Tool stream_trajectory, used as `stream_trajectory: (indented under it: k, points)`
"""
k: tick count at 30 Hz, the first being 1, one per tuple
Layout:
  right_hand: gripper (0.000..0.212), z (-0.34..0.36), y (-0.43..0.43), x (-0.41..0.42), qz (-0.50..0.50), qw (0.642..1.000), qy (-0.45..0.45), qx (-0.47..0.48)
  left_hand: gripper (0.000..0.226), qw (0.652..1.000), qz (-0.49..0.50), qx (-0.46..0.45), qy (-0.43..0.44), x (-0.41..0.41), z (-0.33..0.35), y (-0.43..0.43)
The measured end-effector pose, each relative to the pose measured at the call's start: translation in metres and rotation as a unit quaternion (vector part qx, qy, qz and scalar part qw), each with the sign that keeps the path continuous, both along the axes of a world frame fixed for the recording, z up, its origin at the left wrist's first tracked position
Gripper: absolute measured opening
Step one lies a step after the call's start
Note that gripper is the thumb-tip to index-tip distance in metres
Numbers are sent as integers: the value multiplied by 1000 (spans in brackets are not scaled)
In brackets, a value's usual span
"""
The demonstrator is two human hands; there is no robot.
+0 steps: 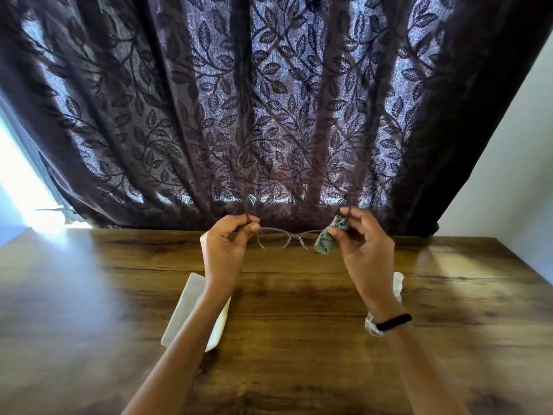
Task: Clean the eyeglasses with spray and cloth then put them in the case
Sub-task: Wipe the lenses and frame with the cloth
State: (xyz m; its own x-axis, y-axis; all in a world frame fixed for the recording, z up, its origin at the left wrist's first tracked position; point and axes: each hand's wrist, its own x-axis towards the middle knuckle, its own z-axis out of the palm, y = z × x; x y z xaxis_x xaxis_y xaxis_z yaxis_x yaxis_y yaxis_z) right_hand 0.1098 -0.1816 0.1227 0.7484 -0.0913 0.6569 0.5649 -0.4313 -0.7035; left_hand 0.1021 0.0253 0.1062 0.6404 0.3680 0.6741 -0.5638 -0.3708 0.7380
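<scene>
Both hands are up over the wooden bench (pixel 89 295), and the eyeglasses (pixel 287 235) hang between them in the air, lenses facing down toward the wood, arms unfolded and pointing up. The left hand (pixel 224 250) has its fingers (pixel 248 223) pinching one arm of the frame near the hinge. The right hand (pixel 365 250) has its fingers (pixel 353 214) curled in, pinching the other arm together with a bunched green cloth (pixel 326 238) that covers that end of the frame. A black wristband (pixel 393 322) sits on the right wrist. Down on the bench, a white case (pixel 188 304) lies partly under the left forearm, and a clear spray bottle (pixel 398 283) lies mostly hidden behind the right wrist. A dark leaf-patterned curtain (pixel 269 100) hangs behind it all.
</scene>
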Motion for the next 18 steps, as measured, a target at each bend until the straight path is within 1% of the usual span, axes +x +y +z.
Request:
stream_trajectory:
  k: [4, 7, 9, 11, 14, 18]
  points:
    - [44, 1, 0, 0, -14, 1000, -7, -18, 18, 998, 21, 49, -17, 0, 0, -1]
    - [49, -1, 1, 0, -29, 999, -19, -21, 21, 995, 41, 76, -40, 0, 3, -2]
    - [49, -2, 1, 0, -37, 999, -16, -16, 20, 995, 48, 78, -50, -1, 4, -3]
    - [48, -2, 1, 1, -39, 999, -1, -4, 15, 993, 58, 82, -60, -1, 3, -3]
    - [45, -3, 2, 2, -41, 999, 18, 17, 10, 994, 63, 69, -61, -1, 0, -3]
    - [43, -3, 2, 4, -48, 997, 38, 53, 12, 998, 20, 49, -39, -3, 0, -5]
